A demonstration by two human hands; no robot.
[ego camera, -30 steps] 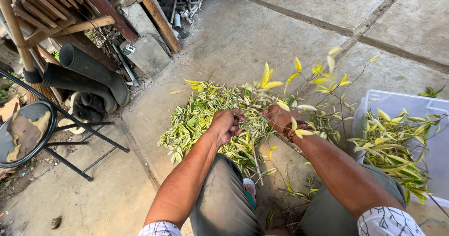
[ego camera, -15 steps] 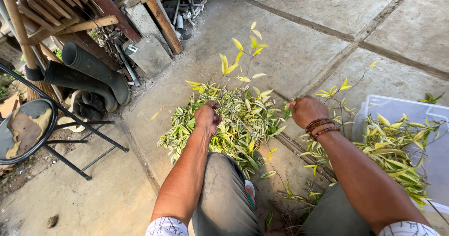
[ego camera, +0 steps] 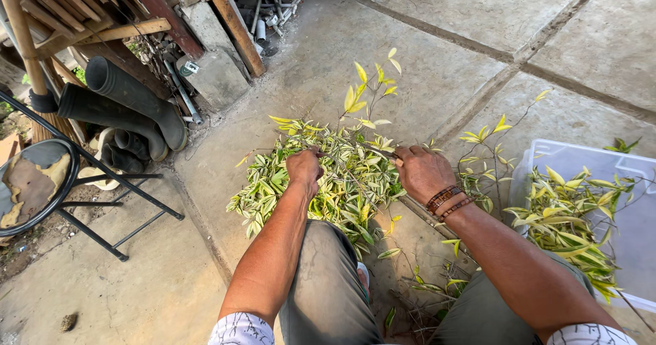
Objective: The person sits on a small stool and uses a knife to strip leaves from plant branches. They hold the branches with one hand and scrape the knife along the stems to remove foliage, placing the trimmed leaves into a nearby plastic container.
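Bare concrete floor (ego camera: 424, 58) lay open far ahead of my hands, beyond the leaf pile (ego camera: 321, 181). To the right, the plastic tub (ego camera: 581, 160) full of cuttings blocked the way. To the left stood a folding stool (ego camera: 41, 188), rubber boots (ego camera: 130, 105) and stacked timber (ego camera: 137, 17).

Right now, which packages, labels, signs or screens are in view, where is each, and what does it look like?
No labels, signs or screens can be made out.
Plastic bin: on the concrete at the right, beside the right hand; translucent bluish-white, rectangular, holding leafy cuttings.
Small pale tag-like piece: upper left by the concrete block; too small to tell what it is.
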